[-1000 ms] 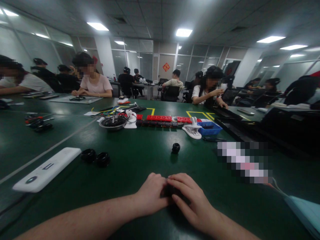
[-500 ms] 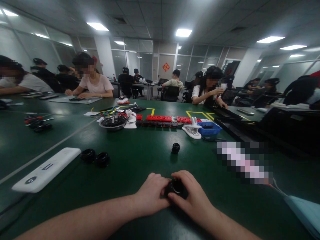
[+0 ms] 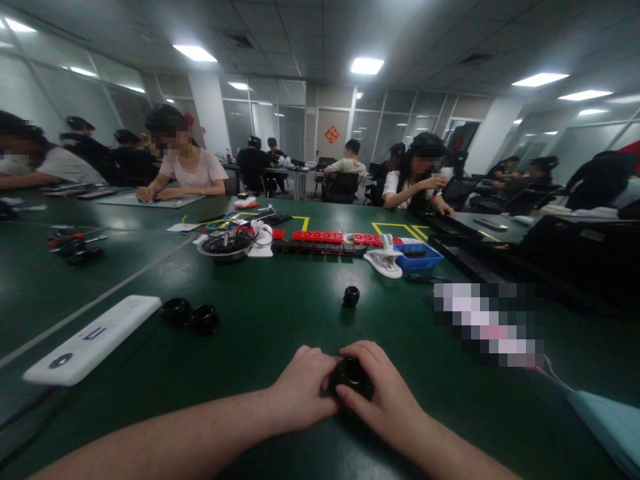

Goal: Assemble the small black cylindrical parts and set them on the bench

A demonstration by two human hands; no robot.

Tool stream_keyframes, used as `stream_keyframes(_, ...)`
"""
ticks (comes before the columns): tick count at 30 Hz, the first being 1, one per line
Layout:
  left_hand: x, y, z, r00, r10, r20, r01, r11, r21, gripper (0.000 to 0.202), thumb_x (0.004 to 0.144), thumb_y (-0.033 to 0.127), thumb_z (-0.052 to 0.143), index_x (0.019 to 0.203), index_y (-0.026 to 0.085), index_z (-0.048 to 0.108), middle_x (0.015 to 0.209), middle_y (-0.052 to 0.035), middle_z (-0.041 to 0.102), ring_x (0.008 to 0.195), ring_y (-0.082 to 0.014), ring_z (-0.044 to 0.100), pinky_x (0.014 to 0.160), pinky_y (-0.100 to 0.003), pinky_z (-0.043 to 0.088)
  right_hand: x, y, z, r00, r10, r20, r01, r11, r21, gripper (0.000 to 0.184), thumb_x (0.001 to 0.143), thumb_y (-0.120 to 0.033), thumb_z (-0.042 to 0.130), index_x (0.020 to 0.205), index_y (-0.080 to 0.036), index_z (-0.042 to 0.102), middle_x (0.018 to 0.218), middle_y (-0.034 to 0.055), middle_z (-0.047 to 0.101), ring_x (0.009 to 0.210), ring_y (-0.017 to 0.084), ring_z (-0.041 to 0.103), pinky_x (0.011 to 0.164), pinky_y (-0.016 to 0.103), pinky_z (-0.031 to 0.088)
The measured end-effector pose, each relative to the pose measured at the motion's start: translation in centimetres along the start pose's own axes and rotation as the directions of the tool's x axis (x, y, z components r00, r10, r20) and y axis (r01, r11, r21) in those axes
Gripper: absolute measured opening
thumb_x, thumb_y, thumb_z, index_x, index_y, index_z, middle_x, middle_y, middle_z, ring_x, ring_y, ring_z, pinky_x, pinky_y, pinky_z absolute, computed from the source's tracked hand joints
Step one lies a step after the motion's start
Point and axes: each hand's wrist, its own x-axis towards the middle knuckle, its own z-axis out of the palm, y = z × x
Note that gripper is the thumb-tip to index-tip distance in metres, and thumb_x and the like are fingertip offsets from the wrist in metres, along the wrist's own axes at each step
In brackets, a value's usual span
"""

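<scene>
A shiny black ring-shaped piece [image 3: 353, 377] with a round hole in its top is held low over the near part of the green table. My left hand [image 3: 306, 388] is closed, its fingertips against the left side of the piece. From the right, my right hand [image 3: 385, 387] grips it, thumb in front and fingers behind. Fingers hide its edges, and whether it touches the table I cannot tell. Beyond my hands stands a smaller black piece [image 3: 351, 297] of similar rounded shape. Two more black round pieces, one at the left [image 3: 176, 311] and its neighbour [image 3: 205, 319], lie side by side.
A white oblong device [image 3: 95, 341] lies at the left with a cable. Farther back are a metal bowl [image 3: 210, 255], red blocks [image 3: 320, 237], a white clip [image 3: 385, 259] and a blue bin [image 3: 425, 259]. At the right lies a pale blue item [image 3: 607, 423]. Co-workers sit across the table.
My hands and the black piece stay practically in place. Across the table at the left, a co-worker's hands have shifted slightly.
</scene>
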Motion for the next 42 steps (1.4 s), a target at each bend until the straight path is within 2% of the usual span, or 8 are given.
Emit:
stream_keyframes(4,0.02,0.07,-0.04,1.000,0.001,0.004,-0.001,1.000,0.012,0.020,0.069,0.029,0.061,0.067,0.018,0.044,0.067,0.0037,0.053,0.068,-0.0163,0.049,0.063,-0.027,0.030,0.07,-0.06,-0.10,0.998,-0.061,-0.013,0.062,0.997,0.051,0.027,0.071,-0.011,0.054,0.097,-0.019,0.052,0.095,0.0070,0.056,0.089,0.021,0.054,0.079,0.036,0.046)
stream_keyframes(11,0.11,0.43,-0.40,0.999,-0.037,0.040,0.036,0.999,0.030,0.019,0.069,0.027,0.059,0.065,0.017,0.043,0.068,0.0028,0.053,0.070,-0.0168,0.050,0.065,-0.028,0.032,-0.29,0.22,0.09,0.997,-0.075,0.028,0.074,0.996,0.048,0.052,0.064,-0.007,0.050,0.114,-0.019,0.043,0.109,0.0094,0.053,0.100,0.024,0.051,0.088,0.042,0.041)
stream_keyframes(17,0.02,0.39,-0.36,1.000,-0.006,0.019,0.006,1.000,-0.010,0.019,0.070,0.028,0.060,0.068,0.018,0.044,0.067,0.0040,0.052,0.068,-0.0160,0.048,0.064,-0.027,0.031,0.02,0.12,0.13,0.998,0.050,0.023,-0.050,0.999,0.001,0.035,0.068,-0.015,0.062,0.101,-0.017,0.051,0.100,0.0088,0.055,0.094,0.024,0.052,0.083,0.041,0.043)
stream_keyframes(20,0.00,0.24,-0.19,0.999,-0.027,0.022,0.026,0.999,0.031,0.021,0.069,0.028,0.060,0.065,0.018,0.042,0.068,0.0027,0.052,0.070,-0.0172,0.049,0.064,-0.028,0.030,0.11,-0.10,0.02,0.999,0.007,0.037,-0.009,0.999,0.037,0.026,0.069,-0.012,0.058,0.094,-0.019,0.053,0.092,0.0060,0.056,0.087,0.021,0.054,0.078,0.036,0.046)
stream_keyframes(25,0.07,0.13,-0.09,1.000,-0.014,0.023,0.014,1.000,0.005,0.017,0.069,0.026,0.059,0.067,0.018,0.044,0.068,0.0031,0.053,0.069,-0.0167,0.049,0.064,-0.028,0.030,-0.18,-0.02,-0.07,0.995,-0.102,0.009,0.101,0.991,0.088,0.039,0.068,-0.007,0.050,0.105,-0.020,0.048,0.098,0.0062,0.057,0.090,0.021,0.054,0.080,0.036,0.046)
stream_keyframes(32,0.06,0.21,-0.20,1.000,-0.025,0.007,0.025,1.000,-0.016,0.021,0.067,0.027,0.062,0.064,0.017,0.043,0.067,0.0032,0.052,0.069,-0.0167,0.048,0.064,-0.027,0.030,-0.41,0.24,0.08,0.998,-0.055,0.036,0.053,0.997,0.055,0.053,0.066,-0.009,0.056,0.117,-0.016,0.043,0.110,0.0103,0.053,0.101,0.023,0.051,0.089,0.040,0.043)
stream_keyframes(37,-0.08,0.32,-0.33,1.000,-0.004,0.010,0.004,1.000,-0.022,0.018,0.070,0.028,0.061,0.069,0.018,0.045,0.066,0.0049,0.051,0.067,-0.0152,0.048,0.064,-0.027,0.030,-0.15,0.40,0.22,0.999,0.033,-0.008,-0.033,0.999,0.016,0.043,0.067,-0.015,0.061,0.108,-0.016,0.049,0.105,0.0109,0.056,0.098,0.025,0.053,0.086,0.041,0.044)
stream_keyframes(42,-0.07,0.36,-0.35,1.000,-0.005,0.009,0.006,1.000,-0.023,0.018,0.070,0.028,0.061,0.070,0.018,0.046,0.067,0.0041,0.052,0.067,-0.0157,0.048,0.063,-0.027,0.030,-0.33,0.47,0.17,0.999,-0.041,-0.019,0.042,0.998,0.055,0.040,0.069,-0.010,0.054,0.108,-0.017,0.048,0.101,0.0087,0.057,0.093,0.022,0.055,0.082,0.037,0.046)
